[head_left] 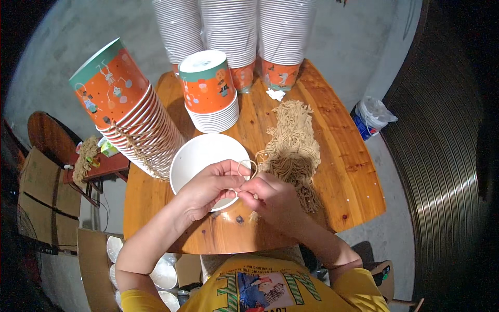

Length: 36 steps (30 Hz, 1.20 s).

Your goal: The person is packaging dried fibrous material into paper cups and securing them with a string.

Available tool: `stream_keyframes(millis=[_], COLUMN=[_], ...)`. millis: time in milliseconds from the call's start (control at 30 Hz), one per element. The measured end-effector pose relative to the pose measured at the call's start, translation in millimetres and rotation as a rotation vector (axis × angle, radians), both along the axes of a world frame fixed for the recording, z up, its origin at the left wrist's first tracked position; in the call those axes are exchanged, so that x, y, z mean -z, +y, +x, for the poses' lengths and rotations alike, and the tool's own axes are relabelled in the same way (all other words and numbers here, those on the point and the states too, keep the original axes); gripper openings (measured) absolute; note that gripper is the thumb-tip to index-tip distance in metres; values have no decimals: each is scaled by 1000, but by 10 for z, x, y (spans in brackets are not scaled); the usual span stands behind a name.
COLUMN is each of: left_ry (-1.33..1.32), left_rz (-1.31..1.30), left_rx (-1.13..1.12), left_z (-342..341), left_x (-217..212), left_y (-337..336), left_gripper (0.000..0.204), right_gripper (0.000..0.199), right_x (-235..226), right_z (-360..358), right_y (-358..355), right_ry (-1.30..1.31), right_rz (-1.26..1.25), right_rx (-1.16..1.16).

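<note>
Over the near right rim of a white paper bucket (pixel 193 157), both my hands pinch a thin tan cord (pixel 255 167) that forms a small loop above the fingers. My left hand (pixel 212 188) has its thumb and fingertips closed on the cord. Close beside it, my right hand (pixel 276 202) is curled with its fingertips pressed together on the same cord. Just beyond the right hand lies a thick bundle of tan cords (pixel 292 130). Where exactly the cord runs between the fingertips is hidden.
A tall leaning stack of orange paper buckets (pixel 117 86), draped with cords, stands left. Behind are a shorter upside-down stack (pixel 210 93) and wrapped bucket stacks (pixel 228 36). Crumpled white paper (pixel 275 94) lies on the wooden table (pixel 345 171). A carton (pixel 93 265) sits below left.
</note>
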<state>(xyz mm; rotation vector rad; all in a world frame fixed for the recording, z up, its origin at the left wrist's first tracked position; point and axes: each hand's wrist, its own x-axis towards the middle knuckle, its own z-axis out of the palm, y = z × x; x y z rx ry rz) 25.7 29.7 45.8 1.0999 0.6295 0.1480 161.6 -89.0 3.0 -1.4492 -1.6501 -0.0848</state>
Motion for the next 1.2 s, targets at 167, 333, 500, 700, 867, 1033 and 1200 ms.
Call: stream_keyframes(millis=[167,333,500,700,867,1033,1200], left_ry=[-42,-7,-46,-31,-54,-85,-143], left_rz=[44,175,400,948,1261,1425,1467], left_rx=[-19,10,2,2,13,-5,33], left_z=[-3,17,43,34,49,64,103], left_x=[64,12,-6,-44,-87,-91,-105], left_y=[26,7,-16,-118,-187,-190,-191], left_gripper=[15,16,20,14,15,18,21], right_gripper=[13,54,73,60,30,12,14], right_x=[-34,-210,-302,-71,17,-84,-6], right_z=[94,390,430,380,348,223,219], right_y=[-82,-268,-151,17,56,10,62], right_ry=[405,1276,818,607,256,624,693], right_rz=[-114,-488,-621,-381,-289,-181,-230], right_rx=[-210,-522,-326,-325,-173,-163,-213])
